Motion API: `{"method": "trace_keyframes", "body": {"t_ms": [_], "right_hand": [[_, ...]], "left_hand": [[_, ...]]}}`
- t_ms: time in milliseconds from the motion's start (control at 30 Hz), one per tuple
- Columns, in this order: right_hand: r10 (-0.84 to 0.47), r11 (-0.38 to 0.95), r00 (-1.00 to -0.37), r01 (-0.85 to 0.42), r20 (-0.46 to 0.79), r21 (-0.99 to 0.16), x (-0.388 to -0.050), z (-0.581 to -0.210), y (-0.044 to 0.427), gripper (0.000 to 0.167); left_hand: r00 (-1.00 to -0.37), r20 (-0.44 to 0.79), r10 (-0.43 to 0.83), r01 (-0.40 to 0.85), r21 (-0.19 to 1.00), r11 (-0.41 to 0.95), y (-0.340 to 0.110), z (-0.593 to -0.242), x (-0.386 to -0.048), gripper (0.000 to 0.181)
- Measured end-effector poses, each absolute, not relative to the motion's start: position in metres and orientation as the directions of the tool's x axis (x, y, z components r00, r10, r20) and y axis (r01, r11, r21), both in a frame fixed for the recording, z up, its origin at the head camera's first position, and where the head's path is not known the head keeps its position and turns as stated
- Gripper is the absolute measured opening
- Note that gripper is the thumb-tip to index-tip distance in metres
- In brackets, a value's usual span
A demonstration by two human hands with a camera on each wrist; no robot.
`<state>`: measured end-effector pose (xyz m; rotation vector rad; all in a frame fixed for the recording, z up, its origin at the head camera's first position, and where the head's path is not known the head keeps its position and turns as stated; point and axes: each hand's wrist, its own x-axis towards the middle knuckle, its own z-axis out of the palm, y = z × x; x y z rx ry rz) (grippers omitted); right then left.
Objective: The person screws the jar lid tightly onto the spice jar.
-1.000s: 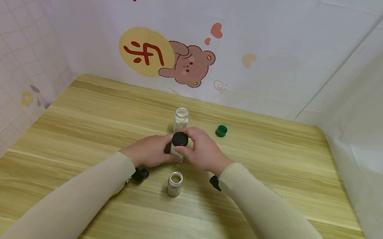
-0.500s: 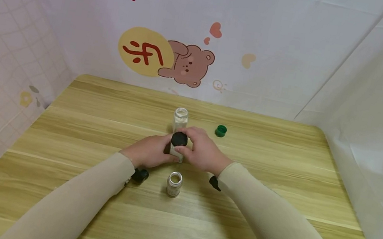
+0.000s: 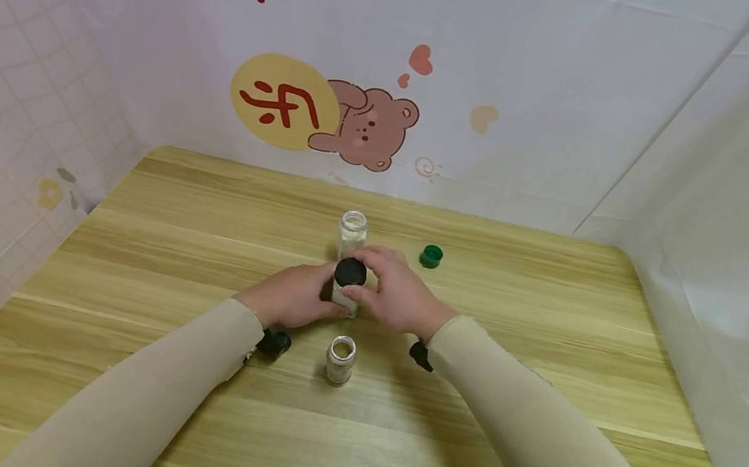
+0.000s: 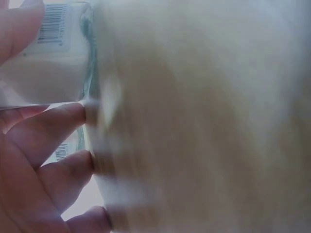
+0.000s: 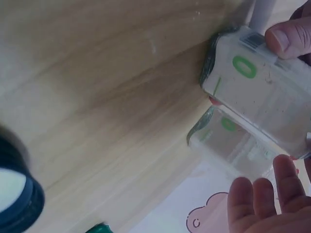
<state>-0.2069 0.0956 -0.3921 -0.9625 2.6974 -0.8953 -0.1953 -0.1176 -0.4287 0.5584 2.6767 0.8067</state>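
Note:
In the head view my left hand (image 3: 293,294) grips the lower part of a square glass jar (image 3: 344,303) from the left. My right hand (image 3: 401,296) holds the jar's black lid (image 3: 350,272) between thumb and fingers. White contents, a barcode and a green printed mark show on the jar (image 5: 262,87) in the right wrist view. The left thumb (image 5: 286,39) presses its side. Just behind stands an uncapped glass jar (image 3: 352,234) with pale contents. Nearer my body is a small uncapped jar (image 3: 339,364).
A green cap (image 3: 431,256) lies to the right of the rear jar. In the right wrist view a dark round thing with a white middle (image 5: 14,189) is at the left edge. Black devices sit by both wrists. A printed cloth wall (image 3: 533,128) borders the wooden table (image 3: 321,464).

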Motion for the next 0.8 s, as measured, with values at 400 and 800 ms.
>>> {"method": "trace_keyframes", "body": {"t_ms": [400,800], "right_hand": [[-0.573,0.612,-0.812,-0.516,0.114,-0.599,-0.2002,-0.3931,0.0912,0.043],[-0.593,0.624,-0.804,-0.489,0.037,-0.609,-0.2024,-0.3880,0.0963,0.048]], "left_hand": [[-0.886,-0.152,0.438,0.280,0.577,0.767,-0.1167,-0.4292,-0.1943,0.056],[-0.878,-0.156,0.452,0.289,0.580,0.762,-0.1156,-0.4245,-0.1950,0.057]]}}
